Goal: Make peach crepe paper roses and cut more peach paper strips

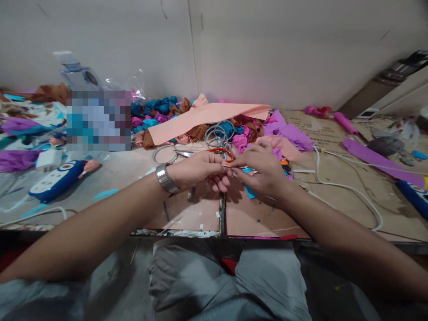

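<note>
My left hand (205, 171), with a metal watch on its wrist, meets my right hand (262, 169) above the front middle of the table. Fingertips of both are pinched together around something small and peach-coloured; the fingers mostly hide it, so its kind cannot be made out. Just behind my left hand lie scissors (183, 153) with orange handles, partly covered by my fingers. Thin metal rings (217, 133) lie beyond the scissors, and another ring (160, 154) is to their left. A large folded sheet of peach paper (203, 118) rests on the crumpled coloured pieces behind.
A blue and white power strip (56, 182) lies at left, with a white plug (49, 159) behind it. White cable (347, 185) curves across cardboard (301, 127) at right. Purple paper (383, 161) is farther right. A dark bottle-like cylinder (384, 82) leans near the wall.
</note>
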The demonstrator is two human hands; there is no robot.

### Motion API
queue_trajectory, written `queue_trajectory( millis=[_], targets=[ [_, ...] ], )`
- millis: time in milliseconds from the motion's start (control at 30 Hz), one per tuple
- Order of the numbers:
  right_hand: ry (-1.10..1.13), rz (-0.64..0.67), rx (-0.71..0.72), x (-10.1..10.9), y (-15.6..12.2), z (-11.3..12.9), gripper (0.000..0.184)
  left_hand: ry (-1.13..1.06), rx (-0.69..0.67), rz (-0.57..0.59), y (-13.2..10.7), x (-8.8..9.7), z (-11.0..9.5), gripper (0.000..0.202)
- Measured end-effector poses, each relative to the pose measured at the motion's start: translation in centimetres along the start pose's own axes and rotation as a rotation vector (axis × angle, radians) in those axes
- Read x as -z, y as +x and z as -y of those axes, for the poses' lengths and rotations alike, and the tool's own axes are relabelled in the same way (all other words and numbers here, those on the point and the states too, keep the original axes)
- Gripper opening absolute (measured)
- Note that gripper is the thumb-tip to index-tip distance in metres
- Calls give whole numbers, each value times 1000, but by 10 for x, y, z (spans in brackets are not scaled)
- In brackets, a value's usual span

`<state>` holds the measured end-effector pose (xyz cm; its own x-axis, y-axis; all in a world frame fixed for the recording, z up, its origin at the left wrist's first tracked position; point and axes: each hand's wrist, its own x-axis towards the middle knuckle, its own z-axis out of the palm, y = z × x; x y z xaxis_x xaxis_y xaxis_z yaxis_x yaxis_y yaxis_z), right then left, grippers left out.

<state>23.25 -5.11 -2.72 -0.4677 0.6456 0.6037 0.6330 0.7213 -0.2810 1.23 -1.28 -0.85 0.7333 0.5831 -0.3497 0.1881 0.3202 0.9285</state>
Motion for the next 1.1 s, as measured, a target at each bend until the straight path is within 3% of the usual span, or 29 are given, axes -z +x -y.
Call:
queue_trajectory(
  millis=[167,300,733,900,1100],
  targets=[
    [-30,8,19,2,1,3,10,-85,13,58,0,3,0,12],
    [-55,30,21,3,1,3,13,-109,-15,72,0,3,0,26],
    [-68,40,-23,3,2,5,10,64,-33,-10,0,0,-1,33],
    [-93,37,-35,2,2,5,7,133,-57,-91,2,0,-1,38],
    [-101,70,-68,-1,2,2,8,251,-201,-185,4,1,2,34]
  ],
)
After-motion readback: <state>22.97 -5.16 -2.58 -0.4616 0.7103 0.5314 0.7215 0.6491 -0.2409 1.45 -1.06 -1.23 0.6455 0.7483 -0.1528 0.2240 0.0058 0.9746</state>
